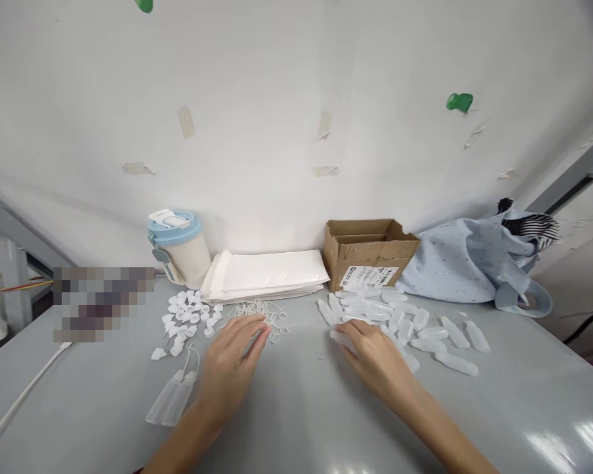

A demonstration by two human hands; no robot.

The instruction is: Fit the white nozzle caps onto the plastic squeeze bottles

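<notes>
My left hand (234, 355) is at the pile of thin white looped straps (254, 308), its thumb and index fingertips nearly together. What lies between those tips, if anything, is too small to make out. The fingers of my right hand (373, 352) close on a translucent plastic sleeve (342, 340), whose end shows past the fingertips. Several more such sleeves (431, 345) are spread around and behind that hand. Left of my left forearm lie two sleeves with white caps and straps attached (172, 398). Small white caps (182, 313) form a heap behind them.
Along the wall stand a cream cup with a blue lid (180, 247), a stack of white plastic bags (267, 273), an open cardboard box (370, 253) and a light blue cloth bag (454, 260). A white cable (24, 398) crosses the grey table (296, 421) at left.
</notes>
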